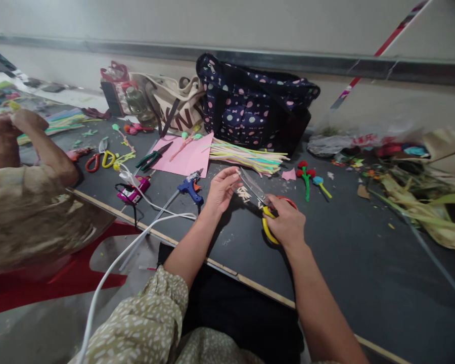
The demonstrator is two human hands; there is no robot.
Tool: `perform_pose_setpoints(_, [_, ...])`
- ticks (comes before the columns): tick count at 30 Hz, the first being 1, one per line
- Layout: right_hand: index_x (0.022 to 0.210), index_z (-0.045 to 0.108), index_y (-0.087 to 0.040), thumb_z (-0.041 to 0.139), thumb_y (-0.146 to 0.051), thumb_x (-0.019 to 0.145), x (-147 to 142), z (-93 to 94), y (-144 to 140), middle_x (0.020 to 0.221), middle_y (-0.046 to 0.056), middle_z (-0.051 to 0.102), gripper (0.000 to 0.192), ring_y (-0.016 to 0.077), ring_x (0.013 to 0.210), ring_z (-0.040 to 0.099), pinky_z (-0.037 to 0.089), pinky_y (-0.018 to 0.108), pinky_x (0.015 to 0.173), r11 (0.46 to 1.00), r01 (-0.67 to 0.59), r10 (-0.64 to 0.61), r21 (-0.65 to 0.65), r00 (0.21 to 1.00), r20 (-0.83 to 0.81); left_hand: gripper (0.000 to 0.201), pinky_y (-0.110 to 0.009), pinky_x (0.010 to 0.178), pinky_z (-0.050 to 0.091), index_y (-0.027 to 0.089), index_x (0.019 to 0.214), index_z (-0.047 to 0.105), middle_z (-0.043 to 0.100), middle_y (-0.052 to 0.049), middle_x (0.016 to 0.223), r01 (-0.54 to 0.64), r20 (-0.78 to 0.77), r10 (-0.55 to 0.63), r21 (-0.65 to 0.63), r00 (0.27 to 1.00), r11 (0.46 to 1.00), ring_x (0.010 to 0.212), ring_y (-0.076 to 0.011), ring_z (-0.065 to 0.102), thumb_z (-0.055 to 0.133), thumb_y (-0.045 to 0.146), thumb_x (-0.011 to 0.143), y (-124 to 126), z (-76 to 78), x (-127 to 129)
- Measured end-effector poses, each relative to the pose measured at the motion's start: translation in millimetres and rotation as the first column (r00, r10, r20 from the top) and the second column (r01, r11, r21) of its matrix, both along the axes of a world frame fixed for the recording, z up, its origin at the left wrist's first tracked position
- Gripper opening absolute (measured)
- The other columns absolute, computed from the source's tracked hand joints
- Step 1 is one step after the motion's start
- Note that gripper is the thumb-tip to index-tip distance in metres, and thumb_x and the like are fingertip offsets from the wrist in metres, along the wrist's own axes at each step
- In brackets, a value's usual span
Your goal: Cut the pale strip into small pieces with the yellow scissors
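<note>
In the head view my right hand (288, 217) is closed around the scissors (254, 186), which have one yellow and one red handle. Their blades point up and left to the fingertips of my left hand (223, 191). Those fingertips are pinched together beside the blade tips; what sits between them is too small to make out. Below the blades lies a small pile of short, pale cut pieces (243, 194). A bundle of pastel pipe cleaners (246, 157) rests just beyond my hands. Left of my left hand is a blue glue gun (190, 187).
Bags (250, 106) stand along the wall. A pink sheet (189, 162), pliers (151, 156), a purple power strip (133, 191) with a white cord, and pipe-cleaner flowers (305, 179) are around. At left, another person's hands (18, 124) are raised. Dry husks (436, 212) lie at right.
</note>
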State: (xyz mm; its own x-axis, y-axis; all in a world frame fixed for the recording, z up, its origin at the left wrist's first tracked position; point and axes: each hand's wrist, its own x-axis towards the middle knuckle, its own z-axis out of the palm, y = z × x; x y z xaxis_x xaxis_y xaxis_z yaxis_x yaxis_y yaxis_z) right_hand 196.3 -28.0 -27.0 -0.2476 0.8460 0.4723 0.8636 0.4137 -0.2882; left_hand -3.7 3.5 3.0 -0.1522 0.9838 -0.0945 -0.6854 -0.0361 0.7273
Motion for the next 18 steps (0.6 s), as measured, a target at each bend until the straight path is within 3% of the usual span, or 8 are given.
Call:
perform_pose_setpoints(14, [0.115,0.064,-0.024,0.06,-0.022,0.076,0.4,-3.0,-0.4,0.093,0.001,0.071,0.039,0.0161,0.084,0.066,0.046,0.025,0.071,1.0,-0.027,0.028,0.012,0.999,-0.025,0.034,-0.02,0.065,0.051,0.019,0.082,0.067,0.063,0.004,0.074,-0.026,-0.002,0.026,0.024,1.0,0.999,0.062,-0.0054,0.059,0.087,0.02,0.054,1.7,-2.2,1.0])
perform_pose_setpoints(18, [0.115,0.064,-0.024,0.059,-0.022,0.076,-0.3,-3.5,0.4,0.093,0.001,0.071,0.039,0.0155,0.083,0.066,0.047,0.025,0.072,0.999,-0.044,0.041,-0.029,0.993,-0.112,0.034,-0.019,0.064,0.051,0.018,0.081,0.067,0.063,0.005,0.071,-0.026,0.007,0.026,0.024,1.0,0.999,0.062,-0.0055,0.059,0.087,0.022,0.054,2.3,-2.7,-0.6])
